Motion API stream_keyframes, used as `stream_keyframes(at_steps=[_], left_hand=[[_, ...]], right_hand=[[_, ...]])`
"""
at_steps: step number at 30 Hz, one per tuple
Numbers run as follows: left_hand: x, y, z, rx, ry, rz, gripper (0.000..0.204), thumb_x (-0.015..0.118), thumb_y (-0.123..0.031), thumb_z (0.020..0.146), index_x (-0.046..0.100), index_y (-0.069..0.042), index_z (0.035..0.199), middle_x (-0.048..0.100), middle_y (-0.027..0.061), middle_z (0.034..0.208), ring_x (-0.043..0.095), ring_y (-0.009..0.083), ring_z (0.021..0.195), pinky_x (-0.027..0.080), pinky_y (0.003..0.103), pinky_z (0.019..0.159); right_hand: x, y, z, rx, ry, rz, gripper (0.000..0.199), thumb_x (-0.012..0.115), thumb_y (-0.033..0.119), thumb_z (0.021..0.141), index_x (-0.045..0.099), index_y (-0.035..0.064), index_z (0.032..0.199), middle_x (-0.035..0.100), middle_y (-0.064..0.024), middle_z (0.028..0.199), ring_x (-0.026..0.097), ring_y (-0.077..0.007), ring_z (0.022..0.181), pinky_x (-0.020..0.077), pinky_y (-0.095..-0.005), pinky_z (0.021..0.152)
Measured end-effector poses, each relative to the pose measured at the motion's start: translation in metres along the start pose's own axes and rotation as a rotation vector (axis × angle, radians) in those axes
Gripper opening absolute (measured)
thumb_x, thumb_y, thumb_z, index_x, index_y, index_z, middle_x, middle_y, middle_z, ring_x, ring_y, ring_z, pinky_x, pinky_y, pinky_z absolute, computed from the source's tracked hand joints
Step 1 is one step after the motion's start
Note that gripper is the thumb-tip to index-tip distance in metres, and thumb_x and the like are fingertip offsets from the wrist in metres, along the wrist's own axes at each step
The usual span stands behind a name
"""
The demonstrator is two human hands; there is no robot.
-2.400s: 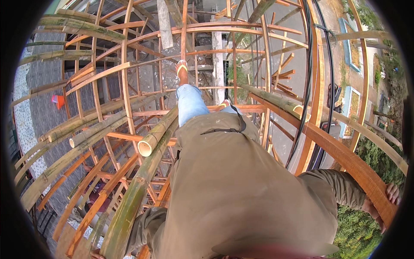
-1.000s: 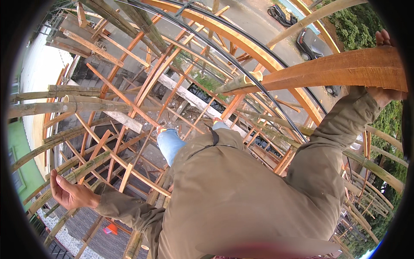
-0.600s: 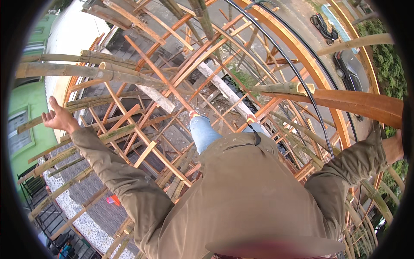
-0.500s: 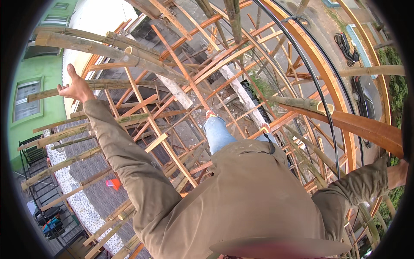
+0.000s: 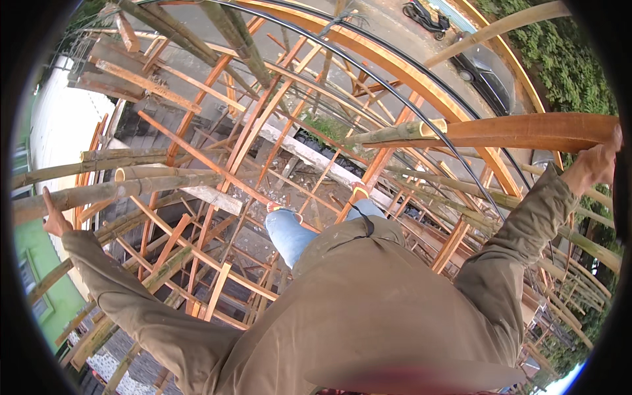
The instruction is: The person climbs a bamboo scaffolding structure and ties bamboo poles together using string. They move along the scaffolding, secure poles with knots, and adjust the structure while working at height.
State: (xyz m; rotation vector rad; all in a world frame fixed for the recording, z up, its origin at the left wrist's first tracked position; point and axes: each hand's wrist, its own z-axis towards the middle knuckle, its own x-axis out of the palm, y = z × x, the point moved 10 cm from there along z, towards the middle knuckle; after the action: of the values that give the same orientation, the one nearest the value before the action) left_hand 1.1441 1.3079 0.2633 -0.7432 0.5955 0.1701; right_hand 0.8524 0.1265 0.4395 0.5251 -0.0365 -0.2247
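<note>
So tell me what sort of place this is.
Probably an outdoor building site, high on a bamboo frame: bamboo poles and orange wooden struts criss-cross below, with a road and parked car far beneath.

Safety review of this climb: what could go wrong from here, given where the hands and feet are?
1. The left hand only reaches the end of a bamboo pole; that grip may slip.
2. The right hand holds a smooth curved beam at full stretch, so a shift could break the hold.
3. The feet rest on thin slats above open gaps; a fall looks possible.
</note>
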Motion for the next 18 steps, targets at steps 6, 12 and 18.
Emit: stream_keyframes(at_steps=[6, 12, 18], left_hand=[[0.033, 0.043, 0.066, 0.093, -0.038, 0.322, 0.103, 0.066, -0.07, 0.076, 0.044, 0.011, 0.137, 0.054, 0.0274, 0.138, 0.052, 0.0332, 0.129, 0.037, 0.041, 0.109], [0.038, 0.079, 0.104, 0.191, -0.112, 0.561, 0.092, 0.053, -0.074, 0.083, 0.054, 0.001, 0.135, 0.058, 0.0234, 0.137, 0.054, 0.0313, 0.127, 0.039, 0.041, 0.107], [0.038, 0.085, 0.102, 0.247, -0.161, 0.709, 0.087, 0.034, -0.079, 0.088, 0.062, -0.011, 0.136, 0.059, 0.0191, 0.139, 0.052, 0.0302, 0.129, 0.036, 0.041, 0.106]], right_hand=[[0.02, 0.011, 0.015, -0.313, 0.128, 0.413, 0.039, 0.086, 0.004, 0.073, 0.064, -0.0066, 0.104, 0.07, -0.0137, 0.097, 0.07, -0.0202, 0.081, 0.0594, -0.0322, 0.073], [0.031, -0.012, 0.022, -0.224, 0.121, 0.438, 0.032, 0.08, 0.0, 0.078, 0.062, -0.0068, 0.105, 0.07, -0.0141, 0.098, 0.07, -0.021, 0.084, 0.061, -0.0323, 0.074], [0.039, -0.031, 0.034, -0.2, 0.068, 0.437, 0.034, 0.079, -0.001, 0.078, 0.061, -0.0074, 0.106, 0.07, -0.0142, 0.098, 0.07, -0.0221, 0.085, 0.0608, -0.0329, 0.075]])
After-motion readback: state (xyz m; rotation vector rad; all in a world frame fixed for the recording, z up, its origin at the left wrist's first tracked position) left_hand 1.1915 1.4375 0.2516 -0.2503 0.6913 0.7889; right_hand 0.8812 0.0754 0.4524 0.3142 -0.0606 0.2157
